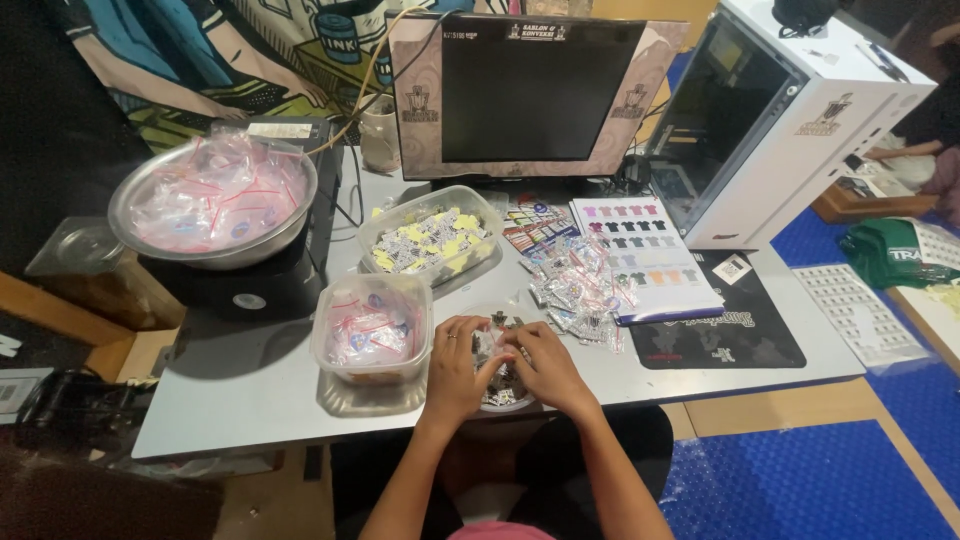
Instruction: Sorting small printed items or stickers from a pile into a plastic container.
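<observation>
both hands, left hand (455,365) and right hand (540,365), pinch a small clear bag (490,345) over a round dish (500,398), seemingly mid-packing; sealing it likely needs a firm fingertip press

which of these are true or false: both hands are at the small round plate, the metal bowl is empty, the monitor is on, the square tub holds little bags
1. Both the left hand and the right hand are at the small round plate: true.
2. The metal bowl is empty: false, it is full of small clear zip bags.
3. The monitor is on: false, its screen is dark.
4. The square plastic tub holds little bags: true.
</observation>
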